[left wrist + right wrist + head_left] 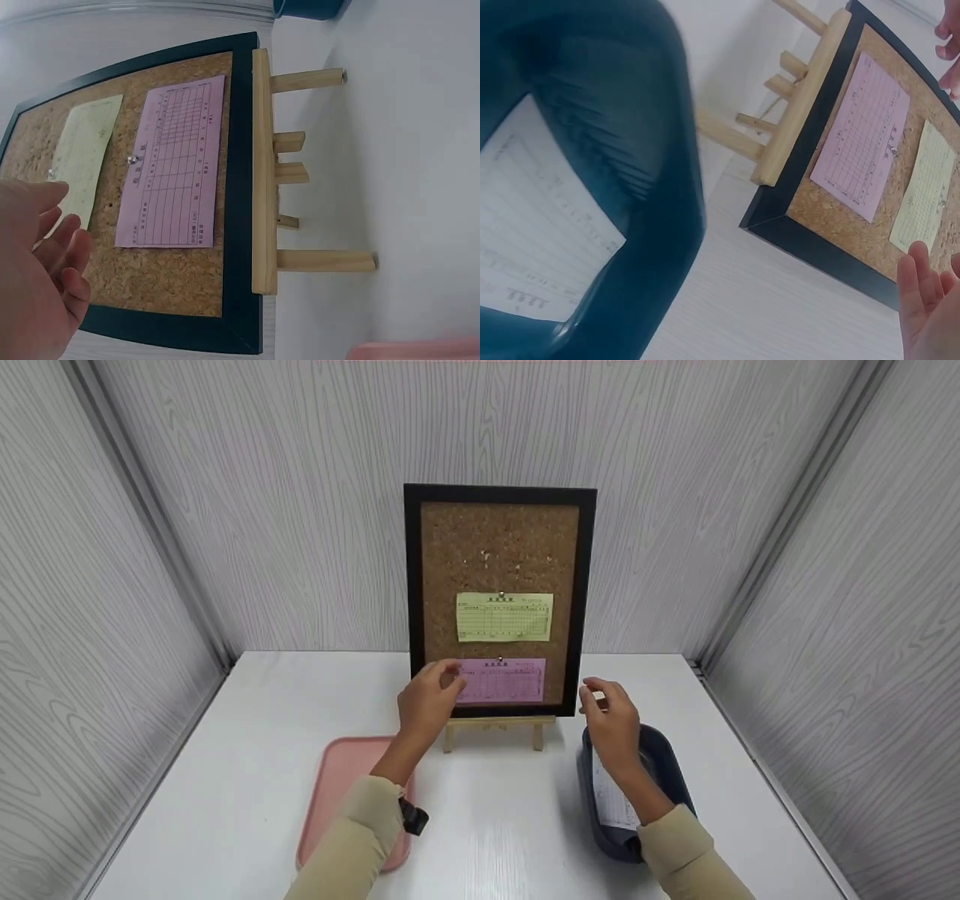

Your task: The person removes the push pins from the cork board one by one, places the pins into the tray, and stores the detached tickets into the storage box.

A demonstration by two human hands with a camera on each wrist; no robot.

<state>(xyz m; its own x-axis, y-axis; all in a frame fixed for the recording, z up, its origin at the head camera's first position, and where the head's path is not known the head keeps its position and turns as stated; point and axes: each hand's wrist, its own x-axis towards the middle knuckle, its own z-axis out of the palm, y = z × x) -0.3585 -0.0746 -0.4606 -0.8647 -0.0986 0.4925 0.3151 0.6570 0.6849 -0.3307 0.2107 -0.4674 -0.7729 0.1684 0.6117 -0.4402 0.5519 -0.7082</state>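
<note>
A cork board [499, 547] in a black frame stands upright on a small wooden easel [262, 172]. A yellow slip [504, 617] is pinned on it, with a pink slip [174, 165] pinned below; metal pins [134, 159] hold their top edges. My left hand [429, 699] is in front of the board's lower left, beside the pink slip, fingers loosely bent with nothing seen in them. Just off the frame's right side is my right hand [613, 724], fingers relaxed and bent, also with nothing visible in it. In the head view, it partly covers the blue basket.
The dark blue basket [671, 247] on the right contains a white printed paper [540, 225]. On the left lies a pink tray [349, 772], partly under my left forearm. Grey wood-patterned walls [300, 510] enclose the white table [495, 825] on three sides.
</note>
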